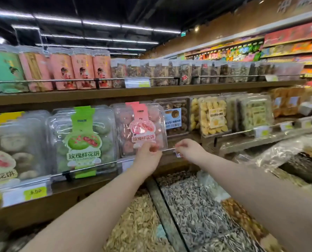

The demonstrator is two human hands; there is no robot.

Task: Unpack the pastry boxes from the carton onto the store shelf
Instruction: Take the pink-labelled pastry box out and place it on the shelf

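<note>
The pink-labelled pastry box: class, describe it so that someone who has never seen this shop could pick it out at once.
Find the lower shelf above the seed bins. Along its row of clear boxes, it stands behind the wire rail, right of the green-labelled box, with the left hand gripping its bottom edge. The pink-labelled pastry box alone has a pink label over pinkish round pastries.
</note>
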